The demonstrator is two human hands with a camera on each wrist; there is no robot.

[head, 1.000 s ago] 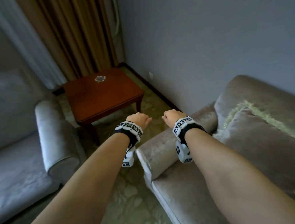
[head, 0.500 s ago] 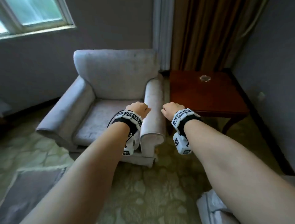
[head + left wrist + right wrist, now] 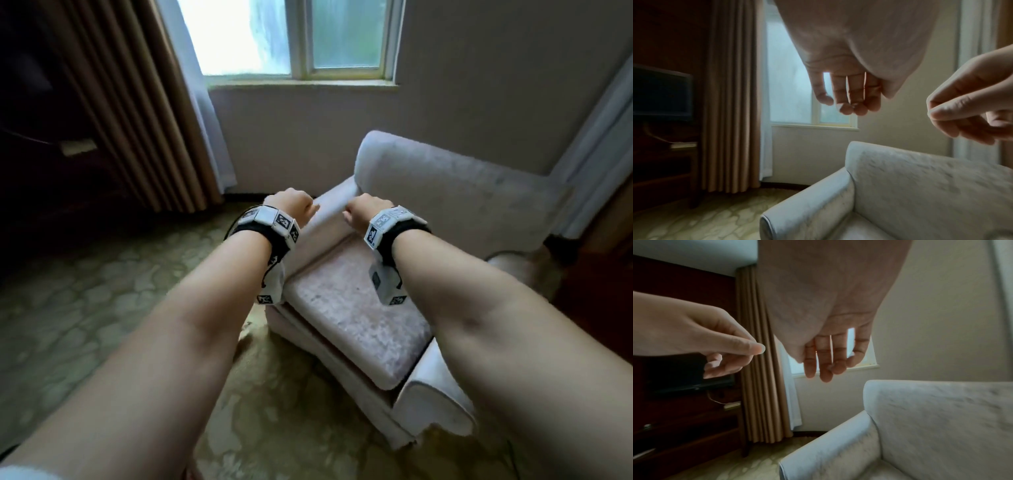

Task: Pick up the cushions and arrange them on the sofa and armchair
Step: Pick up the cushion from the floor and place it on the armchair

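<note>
Hovering both arms over the pale plush armchair point(image 3: 455, 212), I had my left hand point(image 3: 291, 205) and right hand point(image 3: 363, 210) loosely curled, holding nothing. No cushions in view anywhere, so I reckoned finding one came next.

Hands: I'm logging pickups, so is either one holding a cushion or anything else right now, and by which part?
Nothing is held. The left hand and right hand hang with loosely curled fingers above the armchair; no cushion is in view.

A pale, velvety upholstered armchair point(image 3: 356, 308) stands directly on the green, stone-patterned carpet floor point(image 3: 85, 308) — below the window, its back toward the wall, its seat cushion bare.
</note>
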